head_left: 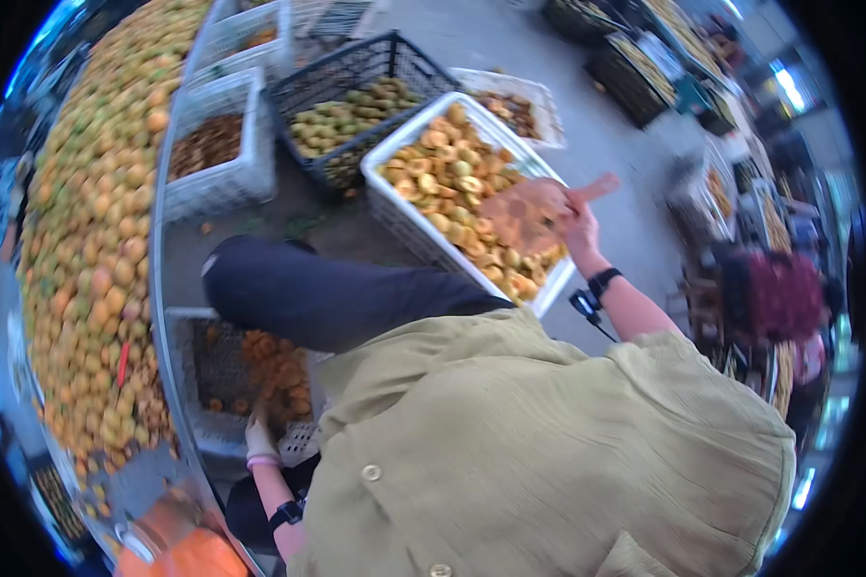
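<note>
My right hand (581,229) is closed around a pinkish, see-through flat thing with a handle-like strip (529,213), blurred by motion. It hangs over a white crate (414,216) full of halved orange fruit (452,173) that look like apricots. My left hand (260,439), in a pale glove with a pink band at the wrist, reaches into a second white crate (191,332) low on the left. Orange fruit pieces (277,370) lie beside its fingers, which are too blurred to read.
A long table edge (160,250) borders a heap of whole fruit (96,231), with a red-handled tool (123,363) on it. A dark crate (332,82) and a white crate of brown bits (250,154) stand ahead. Other people appear: an orange garment (197,558), a maroon top (775,296).
</note>
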`<act>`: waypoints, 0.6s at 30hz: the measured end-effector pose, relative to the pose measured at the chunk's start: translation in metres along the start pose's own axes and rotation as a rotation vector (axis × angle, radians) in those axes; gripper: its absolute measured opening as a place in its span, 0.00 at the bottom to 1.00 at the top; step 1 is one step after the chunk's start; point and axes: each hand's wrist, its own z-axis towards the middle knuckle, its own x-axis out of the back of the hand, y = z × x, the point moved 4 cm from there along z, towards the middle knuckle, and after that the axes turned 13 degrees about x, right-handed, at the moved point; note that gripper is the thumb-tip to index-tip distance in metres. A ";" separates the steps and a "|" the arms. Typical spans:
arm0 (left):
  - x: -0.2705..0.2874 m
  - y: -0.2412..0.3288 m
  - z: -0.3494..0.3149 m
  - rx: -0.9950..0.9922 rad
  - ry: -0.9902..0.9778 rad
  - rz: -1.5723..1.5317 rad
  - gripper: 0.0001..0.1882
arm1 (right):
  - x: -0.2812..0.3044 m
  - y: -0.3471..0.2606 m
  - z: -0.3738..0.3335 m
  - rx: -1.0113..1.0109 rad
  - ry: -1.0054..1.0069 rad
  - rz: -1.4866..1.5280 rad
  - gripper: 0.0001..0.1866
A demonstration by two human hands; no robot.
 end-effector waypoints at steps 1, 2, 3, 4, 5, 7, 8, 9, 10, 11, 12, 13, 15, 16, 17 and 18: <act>0.006 0.004 -0.014 0.013 0.074 -0.035 0.24 | -0.014 0.005 -0.001 -0.406 0.103 0.272 0.11; -0.002 0.025 -0.019 0.067 0.087 -0.086 0.24 | 0.008 0.040 0.001 -0.440 0.064 0.229 0.13; -0.012 0.044 -0.023 0.117 0.096 -0.138 0.24 | 0.035 0.075 0.001 -0.471 0.027 0.182 0.15; -0.026 0.063 -0.020 0.086 0.069 -0.159 0.26 | 0.068 0.116 0.013 -0.592 0.230 0.559 0.19; 0.011 0.022 -0.033 0.107 0.280 -0.047 0.26 | -0.013 0.042 0.007 -0.695 0.009 0.495 0.19; 0.006 0.035 -0.032 0.113 0.269 0.040 0.25 | -0.044 -0.019 0.045 -0.755 0.056 0.573 0.21; 0.005 0.049 -0.037 0.080 0.221 0.099 0.24 | -0.074 -0.050 0.064 -0.732 -0.167 0.594 0.22; 0.007 0.042 -0.034 0.064 0.251 0.119 0.23 | -0.100 -0.100 0.083 -0.693 -0.386 0.603 0.23; 0.007 0.034 -0.033 0.057 0.272 0.144 0.22 | -0.146 -0.180 0.086 -0.514 -0.449 0.700 0.21; 0.009 0.028 -0.033 0.050 0.292 0.176 0.22 | -0.187 -0.221 0.086 -0.459 -0.594 0.705 0.17; 0.010 0.020 -0.030 0.033 0.268 0.126 0.21 | -0.226 -0.267 0.086 -0.385 -0.737 0.699 0.14; 0.009 0.022 -0.042 0.053 0.255 0.067 0.21 | -0.267 -0.309 0.084 -0.311 -0.876 0.702 0.12; 0.016 0.028 -0.060 0.070 0.256 0.003 0.20 | -0.337 -0.403 0.039 -0.291 -1.088 0.764 0.10; 0.019 0.022 -0.062 0.082 0.270 -0.006 0.20 | -0.370 -0.444 0.009 -0.227 -1.273 0.764 0.09; 0.017 0.014 -0.059 0.097 0.280 -0.018 0.20 | -0.408 -0.470 -0.026 -0.280 -1.467 0.780 0.09; 0.020 0.000 -0.054 0.019 0.299 -0.035 0.18 | -0.448 -0.489 -0.055 -0.136 -1.666 0.836 0.12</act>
